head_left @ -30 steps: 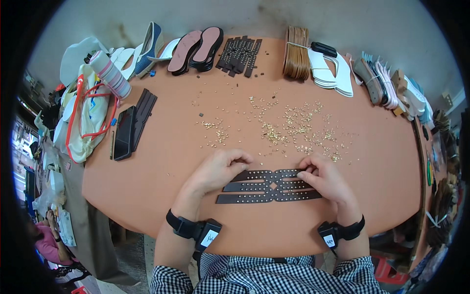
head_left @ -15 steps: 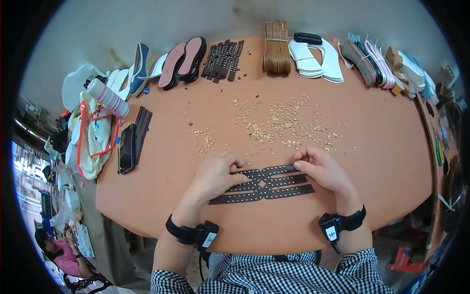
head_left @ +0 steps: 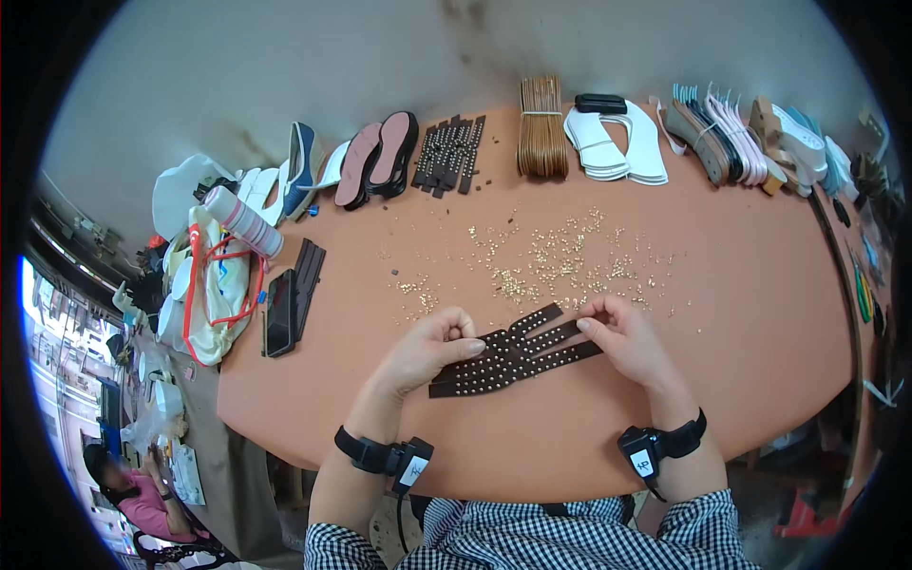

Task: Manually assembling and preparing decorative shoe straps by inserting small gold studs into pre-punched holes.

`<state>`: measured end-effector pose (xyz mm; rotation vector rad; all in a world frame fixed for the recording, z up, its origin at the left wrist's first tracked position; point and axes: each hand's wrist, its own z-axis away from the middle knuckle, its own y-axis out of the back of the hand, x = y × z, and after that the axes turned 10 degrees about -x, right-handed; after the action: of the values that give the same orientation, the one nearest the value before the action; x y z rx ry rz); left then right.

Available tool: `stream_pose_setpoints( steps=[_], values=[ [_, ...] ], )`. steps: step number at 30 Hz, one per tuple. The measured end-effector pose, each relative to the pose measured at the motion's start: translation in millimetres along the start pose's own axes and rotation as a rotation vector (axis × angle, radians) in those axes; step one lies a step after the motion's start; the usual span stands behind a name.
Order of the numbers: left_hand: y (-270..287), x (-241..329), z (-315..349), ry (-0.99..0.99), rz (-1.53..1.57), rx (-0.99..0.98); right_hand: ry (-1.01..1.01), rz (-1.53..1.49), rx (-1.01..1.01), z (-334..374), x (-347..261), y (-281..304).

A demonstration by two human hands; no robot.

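Observation:
A dark brown studded strap piece [head_left: 503,363], cut into several strips that join at its middle, is held tilted a little above the table. My left hand [head_left: 426,351] is closed on its upper left part, thumb on top. With thumb and fingers, my right hand [head_left: 625,340] pinches the end of a strip on the right. One upper strip stands free between the hands, spread away from the others. Beyond the piece, many small gold studs [head_left: 556,256] lie scattered on the brown table [head_left: 750,351].
More studded straps [head_left: 449,155], pink-topped soles [head_left: 385,157], a bundle of brown strips [head_left: 541,133] and white cut-outs [head_left: 608,142] line the back. On the left are a phone [head_left: 280,313], dark strips [head_left: 309,275] and a bag [head_left: 223,299]. Another person [head_left: 152,499] sits far left.
The strap piece has turned from nearly flat to tilted, its strips bunching on the left and fanning on the right. My left hand has moved slightly right. The view has shifted a little.

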<state>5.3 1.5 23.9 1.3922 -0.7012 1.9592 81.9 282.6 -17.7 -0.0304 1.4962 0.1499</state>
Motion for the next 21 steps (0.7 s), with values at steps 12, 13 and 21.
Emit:
stream_pose_setpoints(
  steps=[12,13,21],
  values=[
    [-11,46,-18,-0.326,0.514,-0.141,-0.046,-0.430,0.217,-4,-5,-1],
    [-15,50,-22,-0.349,0.513,-0.151,-0.068,-0.574,0.114,-1,-5,1],
    [-38,34,-40,-0.212,0.511,-0.203,0.139,-0.979,-0.197,3,-20,-16]
  ],
)
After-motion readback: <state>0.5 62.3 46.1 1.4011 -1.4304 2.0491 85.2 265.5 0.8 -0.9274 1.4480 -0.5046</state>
